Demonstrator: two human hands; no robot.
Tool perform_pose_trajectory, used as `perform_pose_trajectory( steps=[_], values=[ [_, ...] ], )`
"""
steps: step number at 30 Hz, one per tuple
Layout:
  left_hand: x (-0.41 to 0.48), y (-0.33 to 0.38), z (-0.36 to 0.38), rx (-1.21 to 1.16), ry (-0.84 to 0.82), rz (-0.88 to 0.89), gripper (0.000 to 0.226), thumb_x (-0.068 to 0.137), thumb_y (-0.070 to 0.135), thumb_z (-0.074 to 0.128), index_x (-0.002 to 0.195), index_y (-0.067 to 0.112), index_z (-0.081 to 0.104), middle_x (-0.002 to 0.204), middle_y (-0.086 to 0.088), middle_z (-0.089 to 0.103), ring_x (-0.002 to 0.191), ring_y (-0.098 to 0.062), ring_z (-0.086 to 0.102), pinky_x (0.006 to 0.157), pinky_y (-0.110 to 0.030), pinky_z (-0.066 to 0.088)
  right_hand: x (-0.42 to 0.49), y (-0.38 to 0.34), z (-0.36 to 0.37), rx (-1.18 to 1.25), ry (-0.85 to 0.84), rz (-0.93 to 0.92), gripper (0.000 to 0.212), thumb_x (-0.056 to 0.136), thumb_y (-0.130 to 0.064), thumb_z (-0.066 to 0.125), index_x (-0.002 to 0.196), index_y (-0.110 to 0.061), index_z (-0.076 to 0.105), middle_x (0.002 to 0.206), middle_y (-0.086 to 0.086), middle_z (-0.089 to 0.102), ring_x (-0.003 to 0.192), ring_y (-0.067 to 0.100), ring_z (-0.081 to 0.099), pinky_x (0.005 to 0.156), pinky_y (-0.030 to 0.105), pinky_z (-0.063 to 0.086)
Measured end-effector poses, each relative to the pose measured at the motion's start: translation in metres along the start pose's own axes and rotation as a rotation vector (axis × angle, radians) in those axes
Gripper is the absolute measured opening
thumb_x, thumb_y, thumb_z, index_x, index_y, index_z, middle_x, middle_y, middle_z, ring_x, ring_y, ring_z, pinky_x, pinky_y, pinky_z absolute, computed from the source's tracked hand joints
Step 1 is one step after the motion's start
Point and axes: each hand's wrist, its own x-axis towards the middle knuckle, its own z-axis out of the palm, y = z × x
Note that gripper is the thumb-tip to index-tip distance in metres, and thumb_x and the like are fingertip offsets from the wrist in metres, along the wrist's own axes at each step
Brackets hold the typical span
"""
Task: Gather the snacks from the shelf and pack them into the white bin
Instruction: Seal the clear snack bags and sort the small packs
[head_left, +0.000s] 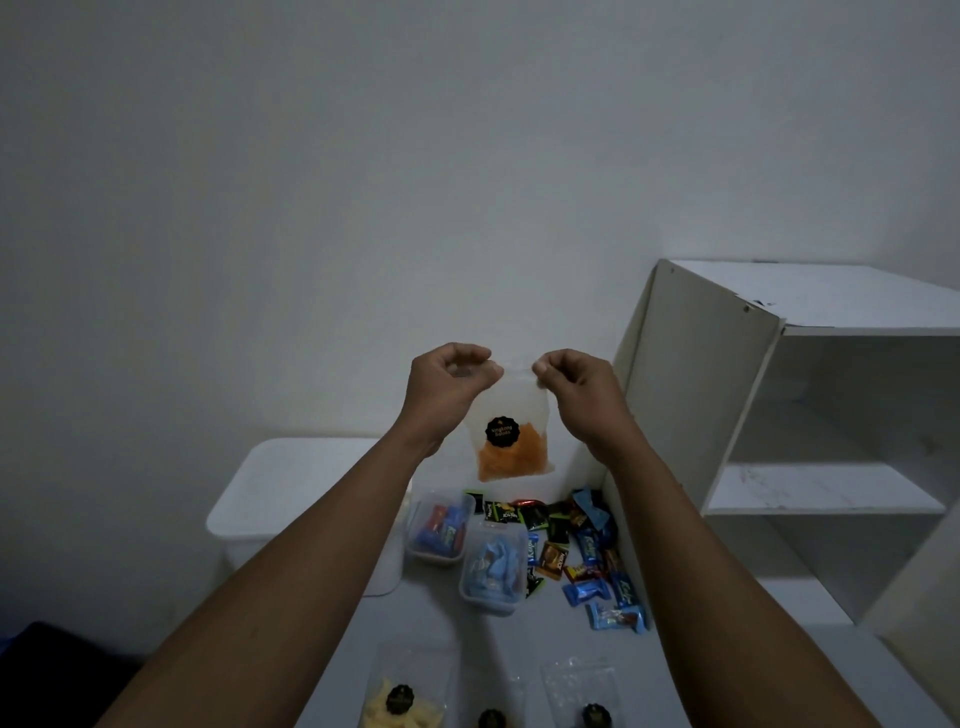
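A clear pouch (511, 431) is seen, frosted white above, filled with orange chips below, and marked with a round black sticker lettered in gold. The bin (291, 499) is shown plain white, as is the shelf (810, 415). Candies (587, 556) wrapped in bright blue, black-green, brown and red are scattered over the pale grey table (431, 629). Two clear tubs (491, 566) are tinted by blue and red wrappers inside. At the table's near edge, pale yellow chips are shown in a clear bag (405, 696) with a black sticker.
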Motion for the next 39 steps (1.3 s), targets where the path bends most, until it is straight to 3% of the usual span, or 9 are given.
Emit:
perform_pose_trajectory(
  steps=[7, 11, 17, 21, 24, 28, 33, 37, 39],
  values=[
    [0.007, 0.017, 0.002, 0.432, -0.232, 0.118, 0.044, 0.078, 0.018, 0.081, 0.119, 0.022, 0.066, 0.078, 0.011, 0.076, 0.083, -0.001, 0.071, 0.088, -0.031, 0.051, 0.001, 0.004, 0.009, -0.265, -0.074, -0.115, 0.013, 0.097, -0.024, 0.059, 0.092, -0.017, 0.069, 0.086, -0.009, 0.068, 0.082, 0.005, 0.062, 0.066, 0.019, 0.043],
    [0.011, 0.012, 0.001, 0.517, -0.238, 0.13, 0.034, 0.075, 0.035, 0.077, 0.106, 0.04, 0.066, 0.077, 0.019, 0.074, 0.092, -0.005, 0.068, 0.102, -0.051, 0.043, 0.001, 0.004, 0.01, -0.273, -0.074, -0.124, 0.013, 0.097, -0.025, 0.059, 0.092, -0.019, 0.069, 0.086, -0.008, 0.068, 0.083, 0.007, 0.063, 0.068, 0.023, 0.045],
    [0.01, 0.016, -0.001, 0.622, -0.159, 0.22, 0.019, 0.081, 0.036, 0.076, 0.099, 0.041, 0.069, 0.077, 0.027, 0.071, 0.073, 0.007, 0.053, 0.096, -0.053, 0.045, 0.002, 0.003, 0.005, -0.196, 0.002, -0.064, 0.014, 0.096, -0.024, 0.061, 0.09, -0.015, 0.07, 0.083, -0.006, 0.068, 0.079, 0.01, 0.062, 0.07, 0.025, 0.048],
    [0.012, 0.014, -0.005, 0.591, -0.181, 0.227, 0.017, 0.081, 0.035, 0.075, 0.094, 0.044, 0.069, 0.078, 0.028, 0.071, 0.077, 0.007, 0.058, 0.097, -0.055, 0.045, 0.005, 0.0, -0.004, -0.154, 0.027, -0.031, 0.015, 0.095, -0.024, 0.062, 0.09, -0.013, 0.07, 0.08, -0.006, 0.066, 0.074, 0.01, 0.06, 0.069, 0.024, 0.045],
    [0.013, 0.013, -0.002, 0.578, -0.162, 0.244, 0.016, 0.079, 0.037, 0.075, 0.091, 0.044, 0.069, 0.078, 0.029, 0.07, 0.09, 0.003, 0.066, 0.098, -0.053, 0.045, 0.005, -0.003, -0.003, -0.146, 0.032, -0.028, 0.015, 0.095, -0.023, 0.062, 0.092, -0.012, 0.071, 0.08, -0.005, 0.066, 0.073, 0.011, 0.06, 0.067, 0.024, 0.045],
    [0.014, 0.011, -0.005, 0.553, -0.148, 0.229, 0.027, 0.082, 0.03, 0.077, 0.108, 0.032, 0.071, 0.081, 0.02, 0.073, 0.071, 0.0, 0.058, 0.093, -0.044, 0.048, 0.005, -0.003, -0.008, -0.12, 0.085, 0.013, 0.014, 0.096, -0.022, 0.061, 0.092, -0.013, 0.07, 0.082, -0.001, 0.068, 0.072, 0.011, 0.061, 0.065, 0.024, 0.045],
    [0.013, 0.01, -0.011, 0.475, -0.146, 0.205, 0.021, 0.085, 0.018, 0.076, 0.105, 0.022, 0.074, 0.087, 0.012, 0.073, 0.087, 0.005, 0.066, 0.09, -0.028, 0.051, 0.005, -0.006, -0.013, -0.09, 0.092, 0.023, 0.013, 0.096, -0.021, 0.061, 0.093, -0.012, 0.07, 0.084, 0.0, 0.069, 0.073, 0.007, 0.062, 0.064, 0.021, 0.044],
    [0.01, 0.01, -0.013, 0.426, -0.102, 0.181, 0.025, 0.082, 0.019, 0.079, 0.106, 0.021, 0.072, 0.081, 0.011, 0.072, 0.063, 0.005, 0.054, 0.068, -0.015, 0.042, 0.003, -0.006, -0.012, -0.026, 0.124, 0.06, 0.014, 0.097, -0.021, 0.059, 0.094, -0.011, 0.069, 0.089, 0.005, 0.069, 0.075, 0.007, 0.065, 0.062, 0.021, 0.044],
    [0.011, 0.009, -0.017, 0.393, -0.104, 0.167, 0.023, 0.082, 0.017, 0.079, 0.104, 0.02, 0.074, 0.082, 0.009, 0.072, 0.067, -0.004, 0.054, 0.064, -0.011, 0.042, 0.002, -0.005, -0.015, -0.006, 0.142, 0.071, 0.017, 0.098, -0.021, 0.059, 0.095, -0.008, 0.069, 0.09, 0.009, 0.069, 0.077, 0.009, 0.065, 0.063, 0.022, 0.045]
  ],
)
